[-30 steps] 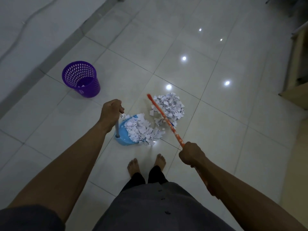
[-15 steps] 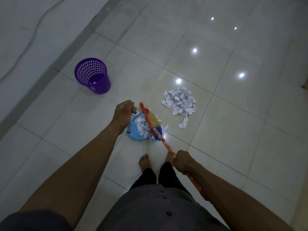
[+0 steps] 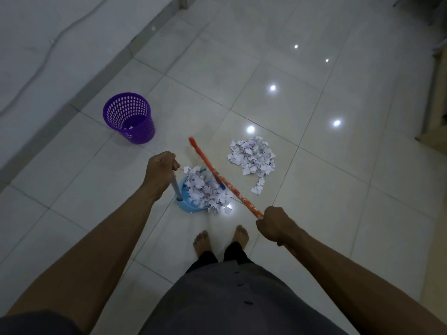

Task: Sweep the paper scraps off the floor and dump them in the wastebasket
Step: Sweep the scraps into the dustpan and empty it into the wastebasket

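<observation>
Dustpan [image 3: 191,207] heaped to lip, wastebasket [image 3: 143,134] well apart

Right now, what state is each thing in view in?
wastebasket, upright, open-topped, nearly empty, a scrap or so inside.
dustpan, on the floor, heaped with scraps, some spilling over its lip.
loose scrap pile, on the floor right of the dustpan, unswept.
broom, tilted, its handle crossing above the dustpan.
left hand, gripping the dustpan's upright handle.
right hand, gripping the broom handle.
</observation>
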